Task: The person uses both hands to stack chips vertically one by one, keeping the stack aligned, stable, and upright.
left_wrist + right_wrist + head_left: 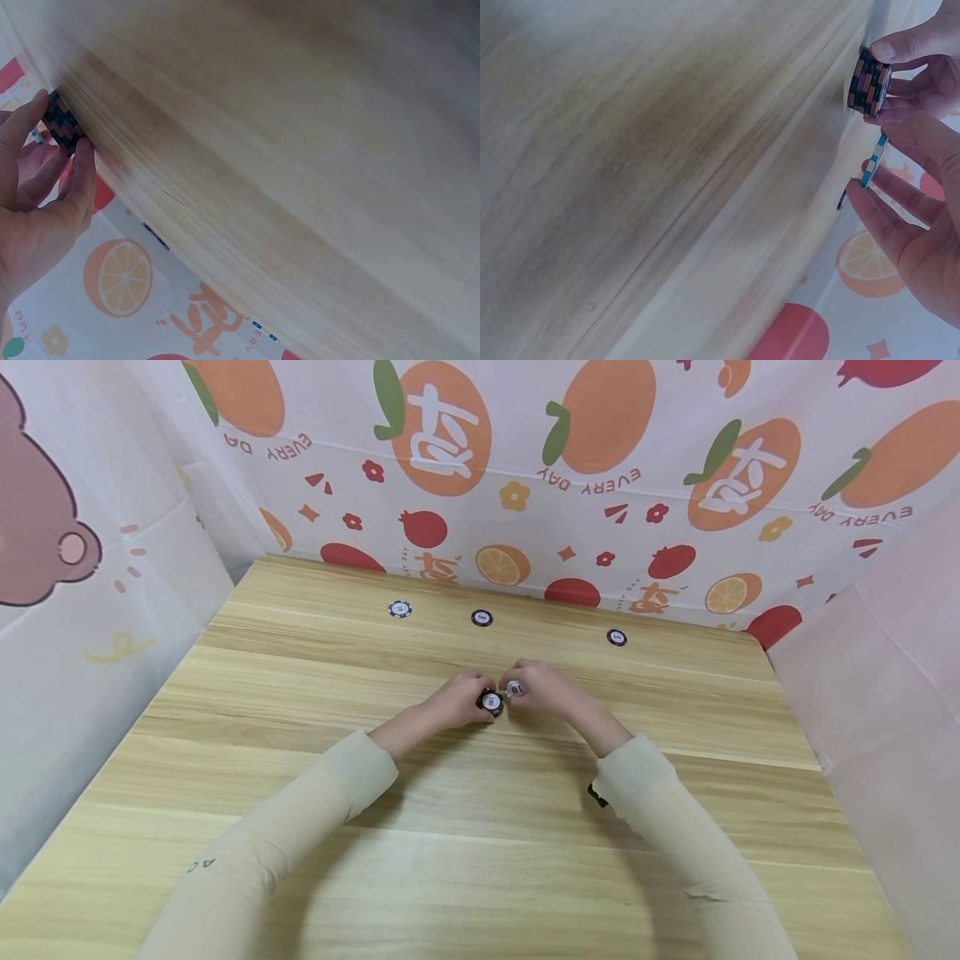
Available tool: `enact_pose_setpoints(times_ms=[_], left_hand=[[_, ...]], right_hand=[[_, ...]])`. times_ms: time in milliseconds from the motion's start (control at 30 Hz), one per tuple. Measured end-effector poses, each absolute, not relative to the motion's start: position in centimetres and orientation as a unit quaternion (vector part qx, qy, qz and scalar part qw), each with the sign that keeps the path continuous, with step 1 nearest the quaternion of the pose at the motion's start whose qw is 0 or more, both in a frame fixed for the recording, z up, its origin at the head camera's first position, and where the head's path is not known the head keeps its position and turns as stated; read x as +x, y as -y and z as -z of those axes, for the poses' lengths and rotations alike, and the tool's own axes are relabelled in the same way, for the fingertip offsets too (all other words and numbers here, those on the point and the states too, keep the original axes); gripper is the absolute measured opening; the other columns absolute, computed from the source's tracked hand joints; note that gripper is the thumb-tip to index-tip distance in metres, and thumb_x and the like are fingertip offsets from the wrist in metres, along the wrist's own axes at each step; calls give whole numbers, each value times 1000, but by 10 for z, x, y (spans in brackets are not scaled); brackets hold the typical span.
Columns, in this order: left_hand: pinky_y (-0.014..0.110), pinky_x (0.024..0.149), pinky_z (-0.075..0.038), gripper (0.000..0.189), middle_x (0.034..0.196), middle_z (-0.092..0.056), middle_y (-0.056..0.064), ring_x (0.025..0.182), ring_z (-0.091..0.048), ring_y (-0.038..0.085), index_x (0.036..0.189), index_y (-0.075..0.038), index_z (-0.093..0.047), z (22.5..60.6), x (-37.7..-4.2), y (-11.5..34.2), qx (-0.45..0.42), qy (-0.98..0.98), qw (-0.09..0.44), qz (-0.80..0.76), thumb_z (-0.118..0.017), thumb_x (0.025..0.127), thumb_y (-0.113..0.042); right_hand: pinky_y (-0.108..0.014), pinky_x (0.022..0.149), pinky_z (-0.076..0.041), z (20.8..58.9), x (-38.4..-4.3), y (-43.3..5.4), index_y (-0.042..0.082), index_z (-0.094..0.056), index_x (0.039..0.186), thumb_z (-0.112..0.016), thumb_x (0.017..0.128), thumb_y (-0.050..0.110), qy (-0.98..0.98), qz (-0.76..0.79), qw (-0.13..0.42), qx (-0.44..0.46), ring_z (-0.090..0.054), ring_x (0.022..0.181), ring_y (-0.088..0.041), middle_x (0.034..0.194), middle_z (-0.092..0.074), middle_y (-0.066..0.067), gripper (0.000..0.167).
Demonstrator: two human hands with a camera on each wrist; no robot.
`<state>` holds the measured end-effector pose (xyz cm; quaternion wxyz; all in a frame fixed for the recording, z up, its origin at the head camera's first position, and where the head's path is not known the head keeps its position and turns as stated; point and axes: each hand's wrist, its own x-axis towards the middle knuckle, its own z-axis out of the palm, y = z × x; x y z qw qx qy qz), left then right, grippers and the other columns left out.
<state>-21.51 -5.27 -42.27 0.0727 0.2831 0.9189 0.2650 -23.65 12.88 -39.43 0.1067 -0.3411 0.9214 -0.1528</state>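
My left hand grips a short stack of dark poker chips between thumb and fingers, over the middle of the wooden table. Black, orange and purple blocks pattern the stack's edge in the right wrist view. Just to its right, my right hand pinches a single white-and-blue poker chip by its rim, thumb on one side and fingertips on the other. That chip is right beside the stack, and its printed face points up toward the head camera. Both hands nearly meet.
Toward the back of the wooden table lie a white-and-blue chip and two dark-rimmed chips, one nearer the middle and one farther right. A small black object shows beside the right sleeve. Fruit-printed cloth hangs behind.
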Motion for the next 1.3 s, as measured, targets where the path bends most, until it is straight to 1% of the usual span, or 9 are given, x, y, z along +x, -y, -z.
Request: enact_pose_setpoints(times_ms=[167,367,500,667,800,933,1167,1300], left_hand=[[34,86,-43,43,104,-57,16,96,-54,28,107,5,-59,423,-215,53,278,-919,72,-271,-78,72,-13],[34,80,-45,40,96,-58,14,89,-54,26,101,6,-59,423,-215,54,286,-919,58,-264,-78,71,-11],[33,77,-46,38,93,-57,13,86,-55,26,100,6,-58,423,-215,55,286,-920,59,-260,-77,71,-11],[32,75,-47,39,92,-56,13,85,-55,25,101,6,-58,423,-216,55,265,-923,79,-269,-77,72,-11],[32,75,-46,38,92,-56,12,85,-54,24,101,5,-58,421,-216,56,245,-924,100,-277,-77,73,-12],[31,73,-46,35,91,-55,10,84,-53,22,99,4,-58,420,-217,57,238,-922,111,-283,-77,74,-12],[33,74,-45,33,92,-56,12,85,-53,24,98,4,-59,420,-217,59,230,-925,111,-283,-75,74,-12],[34,73,-45,33,91,-56,12,83,-53,24,97,5,-59,420,-217,61,224,-926,112,-283,-76,74,-12]], right_hand=[[-32,83,-44,393,-235,-126,10,-68,103,-66,82,9,-917,148,91,-358,-54,93,-19,103,-58,-8,21],[-31,82,-45,392,-231,-119,9,-68,102,-66,81,9,-912,152,93,-370,-54,91,-19,102,-59,-8,21],[-30,81,-45,392,-229,-115,11,-68,102,-66,82,10,-910,145,92,-377,-54,92,-18,103,-58,-7,20],[-30,80,-46,392,-227,-110,11,-68,103,-67,82,11,-906,142,94,-386,-54,91,-17,102,-58,-7,21],[-28,78,-46,394,-226,-107,10,-67,106,-67,81,10,-905,146,93,-389,-55,90,-16,102,-59,-6,24],[-27,79,-45,395,-226,-106,9,-67,106,-66,83,11,-904,143,88,-393,-55,89,-15,100,-59,-6,24],[-27,79,-45,394,-224,-101,9,-67,106,-65,84,11,-905,132,90,-394,-54,88,-15,99,-59,-7,22],[-28,75,-46,394,-222,-99,7,-65,104,-66,83,13,-910,113,81,-391,-54,84,-16,95,-58,-7,22]])
